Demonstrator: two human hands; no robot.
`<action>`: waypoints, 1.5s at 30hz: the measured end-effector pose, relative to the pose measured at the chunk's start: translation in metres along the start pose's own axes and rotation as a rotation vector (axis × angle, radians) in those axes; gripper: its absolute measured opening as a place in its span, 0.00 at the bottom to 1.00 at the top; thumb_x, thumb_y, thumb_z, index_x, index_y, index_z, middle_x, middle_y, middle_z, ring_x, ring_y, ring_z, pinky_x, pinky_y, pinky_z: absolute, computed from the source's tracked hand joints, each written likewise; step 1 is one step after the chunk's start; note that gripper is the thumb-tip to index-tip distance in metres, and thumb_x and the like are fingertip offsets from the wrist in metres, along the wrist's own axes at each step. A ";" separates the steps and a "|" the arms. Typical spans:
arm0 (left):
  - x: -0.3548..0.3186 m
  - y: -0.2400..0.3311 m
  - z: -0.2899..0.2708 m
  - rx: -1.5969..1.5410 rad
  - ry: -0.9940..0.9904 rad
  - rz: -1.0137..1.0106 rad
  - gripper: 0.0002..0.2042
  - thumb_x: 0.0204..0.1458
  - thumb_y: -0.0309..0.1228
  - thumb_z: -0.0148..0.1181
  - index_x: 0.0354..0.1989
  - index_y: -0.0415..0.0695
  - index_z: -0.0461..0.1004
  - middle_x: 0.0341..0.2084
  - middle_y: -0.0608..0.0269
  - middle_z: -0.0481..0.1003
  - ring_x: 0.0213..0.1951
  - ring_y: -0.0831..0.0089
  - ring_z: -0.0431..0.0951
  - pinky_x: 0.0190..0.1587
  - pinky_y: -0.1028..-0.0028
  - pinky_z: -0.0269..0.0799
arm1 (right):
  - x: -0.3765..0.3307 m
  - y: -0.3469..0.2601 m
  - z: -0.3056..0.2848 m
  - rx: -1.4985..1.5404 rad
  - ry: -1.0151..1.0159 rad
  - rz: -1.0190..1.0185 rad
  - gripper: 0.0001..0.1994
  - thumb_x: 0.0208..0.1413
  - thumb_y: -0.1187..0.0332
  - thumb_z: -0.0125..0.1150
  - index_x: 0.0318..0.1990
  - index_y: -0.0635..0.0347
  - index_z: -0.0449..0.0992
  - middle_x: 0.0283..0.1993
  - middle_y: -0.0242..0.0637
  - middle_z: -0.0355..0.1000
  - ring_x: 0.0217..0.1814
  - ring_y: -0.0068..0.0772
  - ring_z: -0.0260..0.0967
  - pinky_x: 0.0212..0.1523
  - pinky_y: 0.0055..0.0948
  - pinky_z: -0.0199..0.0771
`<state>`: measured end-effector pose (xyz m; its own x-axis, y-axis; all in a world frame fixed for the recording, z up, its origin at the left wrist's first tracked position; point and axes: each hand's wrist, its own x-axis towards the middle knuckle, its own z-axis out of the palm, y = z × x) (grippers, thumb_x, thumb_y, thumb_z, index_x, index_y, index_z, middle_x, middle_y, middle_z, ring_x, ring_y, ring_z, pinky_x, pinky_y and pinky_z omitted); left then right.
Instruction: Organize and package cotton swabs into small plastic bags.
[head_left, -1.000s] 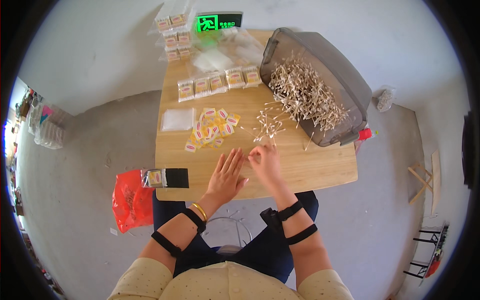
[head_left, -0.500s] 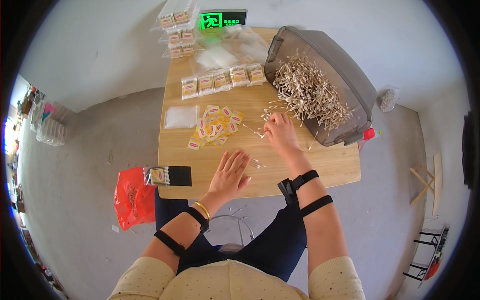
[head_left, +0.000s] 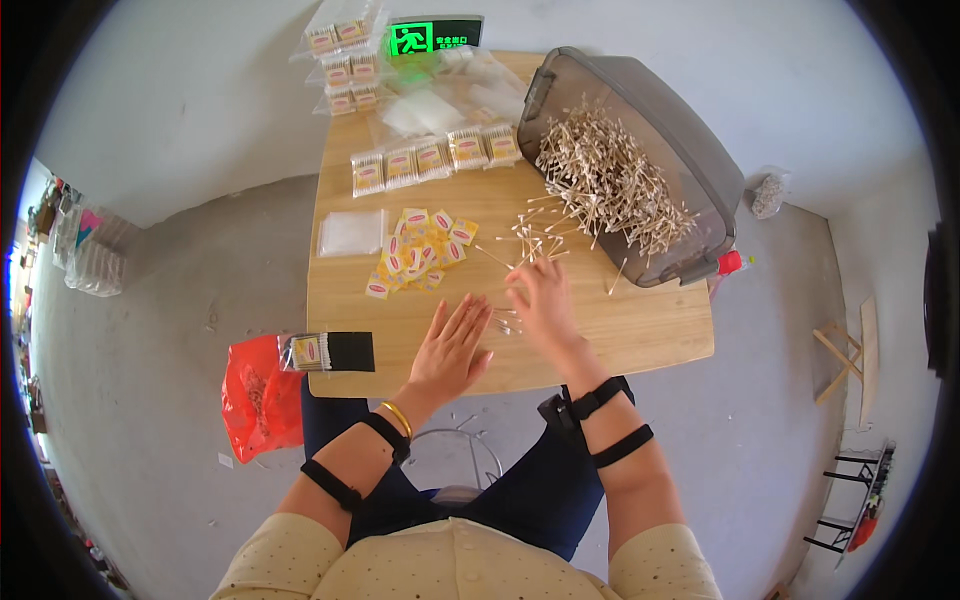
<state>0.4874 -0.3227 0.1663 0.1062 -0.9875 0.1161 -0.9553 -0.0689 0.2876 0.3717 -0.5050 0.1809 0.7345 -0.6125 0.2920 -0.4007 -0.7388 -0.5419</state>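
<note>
My left hand lies flat on the table with its fingers stretched out. A small bunch of cotton swabs pokes out beside its fingers; part of the bunch is hidden under the hand. My right hand hovers close by, its fingers loosely bent and the thumb apart from them; nothing can be made out between them. Just beyond its fingertips, loose cotton swabs are scattered on the wood. They spill from a grey plastic bin, tipped on its side, with a large heap of swabs inside.
Yellow-and-white cards lie in a loose pile beside a stack of clear bags. Packed swab bags stand in a row farther back. At the table's left edge sits a black piece with a swab pack; a red bag hangs below.
My right hand has drawn back from the loose swabs toward me and slightly left, its thumb coming away from the fingers. More swabs show where it was. The left hand stays flat.
</note>
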 end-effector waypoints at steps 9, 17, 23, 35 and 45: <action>0.001 0.000 0.004 -0.008 -0.013 -0.013 0.35 0.64 0.47 0.48 0.75 0.41 0.51 0.75 0.57 0.53 0.77 0.63 0.46 0.77 0.52 0.35 | 0.038 0.023 -0.003 -0.253 -0.050 -0.108 0.03 0.51 0.71 0.65 0.33 0.52 0.77 0.43 0.35 0.66 0.51 0.44 0.65 0.52 0.44 0.65; 0.002 -0.001 0.002 -0.018 -0.021 -0.016 0.35 0.63 0.47 0.49 0.75 0.41 0.52 0.75 0.56 0.52 0.77 0.63 0.46 0.77 0.52 0.36 | 0.051 0.000 0.027 -0.178 0.028 0.054 0.05 0.50 0.67 0.69 0.34 0.51 0.79 0.44 0.35 0.67 0.54 0.46 0.65 0.56 0.45 0.65; 0.000 -0.002 0.002 -0.033 -0.032 -0.032 0.36 0.63 0.47 0.50 0.75 0.39 0.51 0.75 0.55 0.50 0.77 0.62 0.44 0.77 0.52 0.36 | 0.029 -0.001 0.037 -0.156 0.026 0.058 0.05 0.50 0.68 0.70 0.32 0.54 0.79 0.43 0.37 0.68 0.53 0.47 0.65 0.54 0.46 0.66; 0.004 0.003 -0.001 -0.035 -0.040 -0.009 0.37 0.60 0.43 0.55 0.73 0.37 0.52 0.74 0.51 0.52 0.77 0.57 0.46 0.77 0.52 0.38 | -0.023 0.028 -0.006 -0.116 0.226 0.266 0.11 0.50 0.67 0.71 0.40 0.53 0.76 0.42 0.39 0.69 0.50 0.48 0.65 0.51 0.44 0.66; 0.003 0.001 -0.001 -0.067 0.001 0.000 0.35 0.61 0.42 0.54 0.73 0.37 0.53 0.73 0.51 0.54 0.76 0.56 0.48 0.76 0.51 0.38 | 0.014 0.034 0.001 -0.244 0.140 0.368 0.07 0.49 0.65 0.70 0.34 0.52 0.78 0.42 0.36 0.72 0.53 0.45 0.67 0.53 0.43 0.66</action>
<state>0.4869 -0.3255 0.1682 0.1068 -0.9873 0.1174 -0.9348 -0.0595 0.3502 0.3694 -0.5385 0.1660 0.4448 -0.8661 0.2280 -0.7506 -0.4994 -0.4327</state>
